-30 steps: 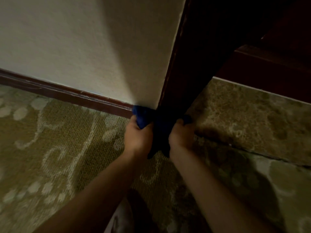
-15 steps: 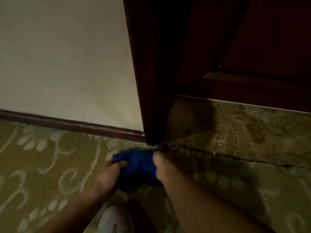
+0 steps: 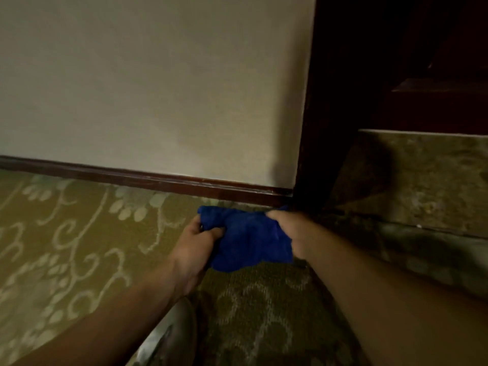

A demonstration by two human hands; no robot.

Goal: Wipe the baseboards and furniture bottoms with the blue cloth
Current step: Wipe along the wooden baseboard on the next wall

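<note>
A bunched blue cloth (image 3: pixel 248 239) is held between both hands just above the patterned carpet. My left hand (image 3: pixel 195 247) grips its left end and my right hand (image 3: pixel 290 231) grips its right end. The cloth sits a short way in front of a dark wooden baseboard (image 3: pixel 148 178) that runs along the foot of a cream wall. The baseboard ends at a dark wooden door frame (image 3: pixel 314 143) just beyond my right hand.
Olive carpet with a pale floral pattern (image 3: pixel 66 247) covers the floor at left and in front. A marbled stone threshold (image 3: pixel 422 180) lies right of the door frame, with a dark wooden door (image 3: pixel 435 62) above it. A pale shoe (image 3: pixel 169 336) shows between my forearms.
The cloth has come off the base of the door frame, where both hands pressed it a second ago. Both hands now hold it lower and nearer, left of the frame, in front of the baseboard.
</note>
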